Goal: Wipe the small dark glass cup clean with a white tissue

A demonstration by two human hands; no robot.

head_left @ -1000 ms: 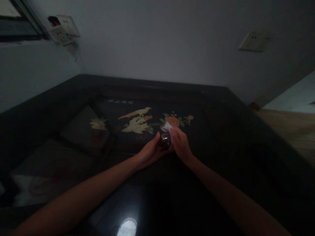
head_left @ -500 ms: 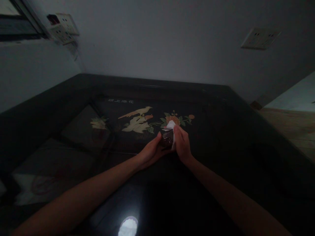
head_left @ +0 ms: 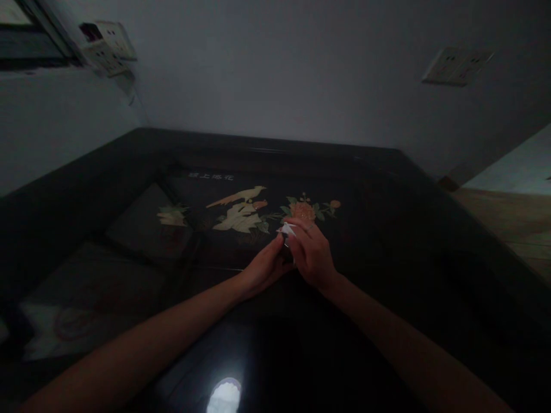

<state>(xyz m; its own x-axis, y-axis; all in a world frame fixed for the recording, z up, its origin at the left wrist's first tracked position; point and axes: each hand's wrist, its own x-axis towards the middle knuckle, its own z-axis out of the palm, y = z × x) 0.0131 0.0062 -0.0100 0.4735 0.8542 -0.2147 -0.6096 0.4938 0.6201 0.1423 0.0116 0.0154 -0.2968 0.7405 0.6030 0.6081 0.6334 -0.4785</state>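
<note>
My left hand (head_left: pixel 263 268) is closed around a small dark brown object with a glossy surface, now mostly hidden between my hands. Over it curls my right hand (head_left: pixel 314 252), its fingers pinching a white tissue (head_left: pixel 287 229) against the object's top. A pointed corner of the tissue sticks out beside my left thumb. Both hands are just above a shiny black tabletop (head_left: pixel 344 321). The exact kind of the dark object cannot be made out in this dim light.
The tabletop bears an inlaid picture of a bird (head_left: pixel 243 196) and an orange flower (head_left: pixel 301 210). A pale wall stands behind, with sockets at left (head_left: pixel 105 57) and a socket plate at right (head_left: pixel 457 66). Bright light reflects off the near tabletop.
My right hand has moved slightly left and turned over the dark object, carrying the tissue across its top. The object is now more covered. My left hand stays nearly in place.
</note>
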